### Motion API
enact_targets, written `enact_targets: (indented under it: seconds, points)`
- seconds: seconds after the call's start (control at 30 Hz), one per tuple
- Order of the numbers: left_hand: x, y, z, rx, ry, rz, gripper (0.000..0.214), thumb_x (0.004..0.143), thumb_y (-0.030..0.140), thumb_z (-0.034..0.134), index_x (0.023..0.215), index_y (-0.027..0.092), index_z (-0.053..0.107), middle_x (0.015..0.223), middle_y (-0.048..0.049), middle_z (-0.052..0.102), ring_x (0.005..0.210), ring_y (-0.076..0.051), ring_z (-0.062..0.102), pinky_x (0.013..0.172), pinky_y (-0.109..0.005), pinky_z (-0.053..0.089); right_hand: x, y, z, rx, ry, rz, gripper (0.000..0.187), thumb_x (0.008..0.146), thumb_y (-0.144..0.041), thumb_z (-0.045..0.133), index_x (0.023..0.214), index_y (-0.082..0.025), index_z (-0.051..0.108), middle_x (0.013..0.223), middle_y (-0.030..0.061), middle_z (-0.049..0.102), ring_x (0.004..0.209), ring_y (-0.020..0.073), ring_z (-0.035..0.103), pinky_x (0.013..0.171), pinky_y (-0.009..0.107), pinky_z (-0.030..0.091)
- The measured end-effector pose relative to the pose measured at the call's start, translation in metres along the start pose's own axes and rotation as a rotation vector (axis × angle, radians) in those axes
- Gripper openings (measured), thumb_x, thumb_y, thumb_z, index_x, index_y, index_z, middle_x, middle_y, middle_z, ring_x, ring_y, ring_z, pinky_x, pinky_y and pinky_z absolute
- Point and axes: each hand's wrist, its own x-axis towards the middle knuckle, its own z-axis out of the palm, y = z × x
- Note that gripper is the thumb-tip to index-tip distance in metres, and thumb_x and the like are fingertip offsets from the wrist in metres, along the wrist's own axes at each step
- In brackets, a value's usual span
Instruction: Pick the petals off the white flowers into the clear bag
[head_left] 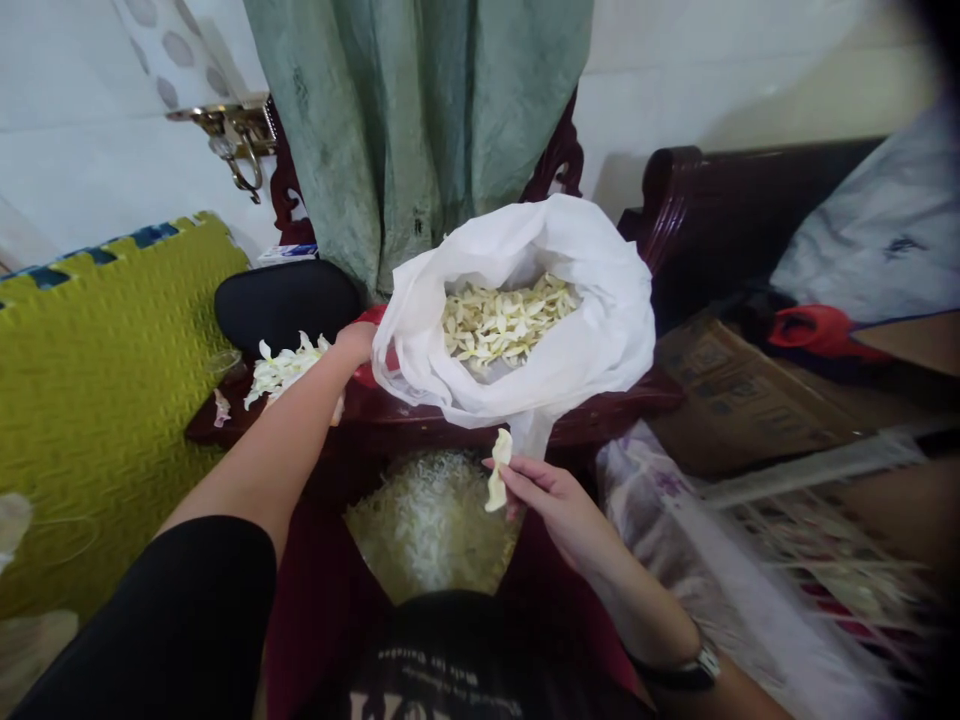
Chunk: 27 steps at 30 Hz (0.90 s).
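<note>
The left arm (255, 450) is extended forward out of a black sleeve (172, 610), and the left hand (356, 342) is placed at the left edge of the white plastic bag (600, 340), with its fingers hidden from view behind that edge. The right arm (637, 590) is reached in from the lower right, with a wristwatch (701, 668) worn on its wrist. The right hand (559, 505) is held just below the bag, and a pale petal (498, 470) is pinched between the thumb and fingers (525, 478).
</note>
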Motion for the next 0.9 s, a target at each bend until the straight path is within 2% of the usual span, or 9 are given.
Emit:
enact_targets:
  seconds: [0.2,0.33,0.47,0.53,0.6,0.7,0.73,0.8,0.9]
  points:
    - [0.001,0.0,-0.007,0.03,0.101,-0.045,0.033,0.078,0.033,0.073,0.095,0.006,0.078,0.108,-0.0294,0.074,0.11,-0.046,0.068,0.089,-0.048,0.051,0.001,-0.009,0.004,0.017,0.011,-0.057,0.044,0.077,-0.057,0.079,0.099,-0.018,0.082,0.063,-0.001,0.059,0.059,0.0127,0.052,0.061,0.029,0.044]
    - [-0.01,-0.018,-0.03,-0.127,0.215,0.012,0.035,0.083,0.035,0.073,0.107,0.009,0.076,0.102,-0.0166,0.077,0.095,-0.032,0.071,0.081,-0.038,0.052,0.002,-0.011,0.003,-0.019,0.036,-0.089,0.042,0.078,-0.057,0.077,0.097,-0.02,0.082,0.061,-0.0008,0.06,0.058,0.0135,0.051,0.06,0.03,0.044]
    - [-0.058,-0.022,-0.047,-0.444,0.702,0.081,0.037,0.095,0.035,0.062,0.116,0.006,0.07,0.1,-0.0043,0.071,0.09,-0.016,0.063,0.087,-0.03,0.049,0.003,-0.008,0.004,-0.115,0.057,-0.136,0.037,0.082,-0.054,0.074,0.097,-0.021,0.082,0.073,0.0021,0.07,0.061,0.015,0.054,0.062,0.031,0.045]
    - [-0.1,-0.006,-0.04,-0.612,0.873,0.255,0.033,0.096,0.04,0.063,0.115,0.013,0.072,0.107,-0.0016,0.07,0.098,-0.016,0.061,0.092,-0.031,0.048,0.004,-0.007,0.006,-0.202,0.073,-0.203,0.032,0.086,-0.051,0.071,0.094,-0.022,0.081,0.082,0.0038,0.073,0.07,0.018,0.059,0.068,0.033,0.047]
    - [-0.145,0.019,-0.02,-0.717,0.702,0.429,0.03,0.091,0.043,0.07,0.103,0.017,0.077,0.101,-0.0036,0.07,0.094,-0.018,0.062,0.09,-0.033,0.05,0.005,-0.006,0.009,-0.292,0.079,-0.294,0.028,0.089,-0.048,0.068,0.09,-0.022,0.08,0.086,0.0048,0.075,0.079,0.0211,0.063,0.075,0.034,0.048]
    - [-0.193,0.058,0.022,-0.884,0.062,0.576,0.03,0.084,0.045,0.077,0.104,0.023,0.08,0.112,-0.0081,0.071,0.103,-0.024,0.066,0.095,-0.039,0.052,0.007,-0.005,0.015,-0.375,0.03,-0.377,0.027,0.093,-0.044,0.064,0.091,-0.023,0.079,0.087,0.005,0.074,0.083,0.0222,0.064,0.079,0.035,0.048]
    - [-0.201,0.068,0.034,-0.965,-0.055,0.573,0.029,0.085,0.044,0.076,0.104,0.024,0.08,0.114,-0.0094,0.071,0.106,-0.025,0.066,0.096,-0.039,0.052,0.008,-0.004,0.016,-0.383,0.006,-0.386,0.026,0.094,-0.044,0.063,0.092,-0.023,0.079,0.086,0.0049,0.074,0.082,0.0217,0.064,0.078,0.034,0.048]
    - [-0.208,0.08,0.054,-1.133,-0.161,0.532,0.024,0.088,0.043,0.073,0.1,0.024,0.082,0.114,-0.0104,0.07,0.109,-0.025,0.066,0.097,-0.039,0.051,0.01,-0.002,0.019,-0.372,-0.023,-0.381,0.026,0.094,-0.044,0.063,0.093,-0.023,0.079,0.086,0.0047,0.073,0.08,0.0209,0.064,0.077,0.034,0.048]
    - [-0.206,0.085,0.069,-1.293,-0.135,0.45,0.02,0.087,0.041,0.074,0.089,0.023,0.083,0.103,-0.0093,0.07,0.101,-0.023,0.065,0.093,-0.037,0.051,0.01,0.001,0.023,-0.334,-0.025,-0.342,0.029,0.093,-0.048,0.063,0.09,-0.022,0.078,0.085,0.0044,0.072,0.077,0.0198,0.062,0.071,0.032,0.048]
